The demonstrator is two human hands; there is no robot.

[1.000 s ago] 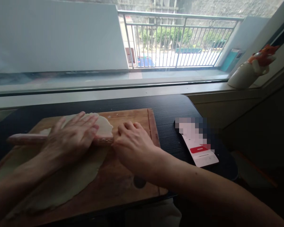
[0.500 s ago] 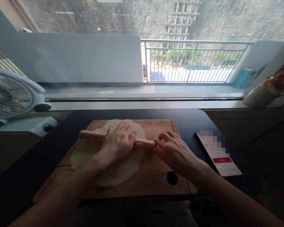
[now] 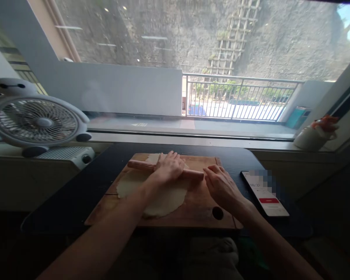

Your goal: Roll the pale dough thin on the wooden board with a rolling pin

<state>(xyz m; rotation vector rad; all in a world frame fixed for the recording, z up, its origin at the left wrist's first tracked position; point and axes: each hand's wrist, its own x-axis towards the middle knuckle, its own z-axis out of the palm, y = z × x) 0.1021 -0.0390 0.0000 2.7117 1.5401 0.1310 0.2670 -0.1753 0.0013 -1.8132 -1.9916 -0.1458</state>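
Note:
A wooden rolling pin (image 3: 194,174) lies slantwise across a wide, thin sheet of pale dough (image 3: 166,200). My left hand (image 3: 171,165) is over the pin's middle, palm down, with its fingers bent over the far side. Just off the pin's right end is my right hand (image 3: 221,184), its fingers loosely curled and a little apart, with nothing visible in them. Beneath the dough is a wooden cutting board (image 3: 201,214) with a round hole near its front right corner. My left forearm hides part of the dough.
The board rests on a dark table (image 3: 87,186). To the right of it lies a phone (image 3: 268,200) with a timer on its screen. A white fan (image 3: 43,122) stands at the left, and a pale pot (image 3: 310,138) sits on the windowsill at the right.
My view has shifted up and left, so the scene sits further right and lower. My right hand has loosened from the pin's end, which now shows bare; my left hand stays on the pin.

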